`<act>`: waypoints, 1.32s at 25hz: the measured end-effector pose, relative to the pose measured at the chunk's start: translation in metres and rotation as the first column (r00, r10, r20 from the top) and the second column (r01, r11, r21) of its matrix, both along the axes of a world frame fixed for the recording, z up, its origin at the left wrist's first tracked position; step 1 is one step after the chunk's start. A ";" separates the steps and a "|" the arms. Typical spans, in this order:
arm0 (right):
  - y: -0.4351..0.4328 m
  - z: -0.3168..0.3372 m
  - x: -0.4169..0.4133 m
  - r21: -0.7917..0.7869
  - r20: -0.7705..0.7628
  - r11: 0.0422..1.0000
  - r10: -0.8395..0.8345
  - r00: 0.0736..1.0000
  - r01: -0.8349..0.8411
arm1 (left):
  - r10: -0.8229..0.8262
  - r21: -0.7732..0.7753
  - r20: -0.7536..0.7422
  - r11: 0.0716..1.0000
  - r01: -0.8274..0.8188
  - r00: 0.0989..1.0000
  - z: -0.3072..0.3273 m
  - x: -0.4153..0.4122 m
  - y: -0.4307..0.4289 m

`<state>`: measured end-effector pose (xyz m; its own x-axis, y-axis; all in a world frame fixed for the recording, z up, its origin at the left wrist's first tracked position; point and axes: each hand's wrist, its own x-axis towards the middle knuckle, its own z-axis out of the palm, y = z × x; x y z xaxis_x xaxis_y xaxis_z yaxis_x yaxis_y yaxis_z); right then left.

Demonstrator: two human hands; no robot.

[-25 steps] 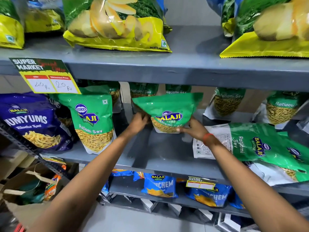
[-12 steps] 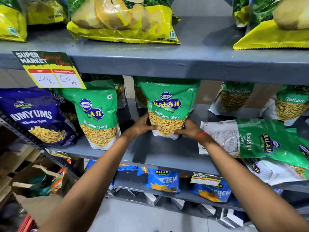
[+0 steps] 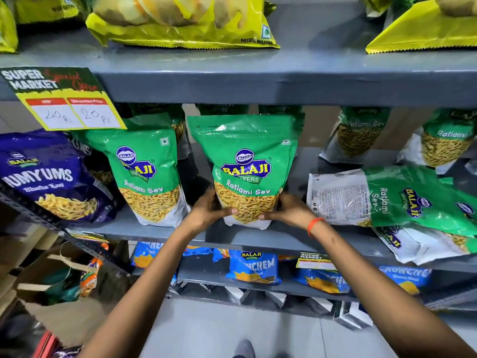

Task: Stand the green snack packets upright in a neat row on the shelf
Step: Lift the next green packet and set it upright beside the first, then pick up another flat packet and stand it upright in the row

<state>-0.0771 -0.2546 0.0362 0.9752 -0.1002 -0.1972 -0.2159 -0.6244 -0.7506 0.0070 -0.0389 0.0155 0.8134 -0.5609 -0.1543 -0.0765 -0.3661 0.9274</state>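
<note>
Upright, green packet (image 3: 247, 161) between both hands' grip.

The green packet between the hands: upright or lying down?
Upright. The green packet stands on its base on the shelf, label facing out, left hand and right hand at its bottom.

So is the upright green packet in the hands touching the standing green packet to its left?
Apart. The head view shows a dark gap of shelf between the held packet and the left packet.

Green packet (image 3: 247, 166), grey shelf (image 3: 154, 232)
</note>
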 end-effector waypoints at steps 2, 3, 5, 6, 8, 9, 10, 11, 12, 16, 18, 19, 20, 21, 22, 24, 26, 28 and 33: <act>-0.003 -0.001 -0.005 -0.052 0.015 0.999 -0.005 1.000 0.006 | -0.004 0.245 0.134 0.969 -0.029 0.991 0.007 -0.005 -0.006; -0.006 0.000 -0.010 -0.079 0.031 0.997 -0.009 0.999 0.011 | -0.013 0.423 0.245 0.901 -0.095 0.969 0.010 -0.010 -0.010; -0.013 0.005 -0.021 -0.093 0.073 0.995 -0.020 0.997 0.027 | -0.055 0.611 0.348 0.771 -0.182 0.936 0.022 -0.028 -0.022; -0.020 0.009 -0.029 -0.099 0.092 0.995 -0.020 0.996 0.029 | -0.074 0.612 0.329 0.776 -0.153 0.941 0.030 -0.041 -0.034; -0.039 0.017 -0.048 -0.133 0.109 0.990 -0.025 0.994 0.040 | -0.117 0.550 0.302 0.832 -0.072 0.946 0.040 -0.063 -0.062; -0.051 0.022 -0.059 -0.151 0.111 0.987 -0.031 0.993 0.048 | -0.143 0.502 0.316 0.864 -0.038 0.938 0.043 -0.073 -0.080; -0.067 0.026 -0.071 -0.166 0.118 0.985 -0.032 0.993 0.051 | -0.149 0.460 0.338 0.887 -0.025 0.929 0.044 -0.082 -0.100; -0.082 0.030 -0.082 -0.187 0.140 0.981 -0.033 0.990 0.059 | -0.140 0.422 0.362 0.906 -0.028 0.922 0.046 -0.090 -0.120; -0.098 0.034 -0.092 -0.211 0.162 0.975 -0.039 0.986 0.074 | -0.127 0.394 0.395 0.918 -0.043 0.910 0.047 -0.097 -0.138; -0.153 0.046 -0.120 -0.312 0.273 0.942 -0.037 0.961 0.125 | -0.060 0.283 0.560 0.951 -0.123 0.826 0.042 -0.120 -0.196; -0.172 0.049 -0.125 -0.354 0.332 0.920 -0.041 0.942 0.165 | -0.151 0.301 0.598 0.953 -0.046 0.787 0.034 -0.126 -0.216; -0.180 0.049 -0.127 -0.362 0.356 0.912 -0.053 0.933 0.191 | -0.237 0.356 0.609 0.935 0.006 0.757 0.028 -0.129 -0.225; -0.189 0.049 -0.129 -0.381 0.382 0.898 -0.063 0.922 0.220 | -0.308 0.427 0.634 0.904 0.010 0.709 0.017 -0.132 -0.235; -0.196 0.049 -0.132 -0.410 0.414 0.875 -0.074 0.907 0.258 | -0.344 0.480 0.675 0.877 -0.034 0.653 0.005 -0.135 -0.245; -0.207 0.047 -0.133 -0.430 0.439 0.849 -0.099 0.893 0.306 | -0.354 0.509 0.714 0.855 -0.101 0.604 -0.005 -0.138 -0.254; -0.227 0.044 -0.136 -0.457 0.442 0.802 -0.171 0.881 0.385 | -0.344 0.547 0.743 0.806 -0.225 0.574 -0.014 -0.145 -0.269; -0.247 0.048 -0.136 -0.445 0.324 0.805 -0.264 0.909 0.392 | -0.309 0.534 0.779 0.783 -0.320 0.546 -0.011 -0.148 -0.276; -0.261 0.052 -0.133 -0.372 0.242 0.835 -0.334 0.911 0.405 | -0.278 0.490 0.819 0.794 -0.360 0.501 -0.010 -0.139 -0.277; -0.274 0.037 -0.121 0.180 0.193 0.796 -0.605 0.773 0.578 | -0.053 0.224 0.842 0.940 -0.258 0.537 -0.013 -0.119 -0.255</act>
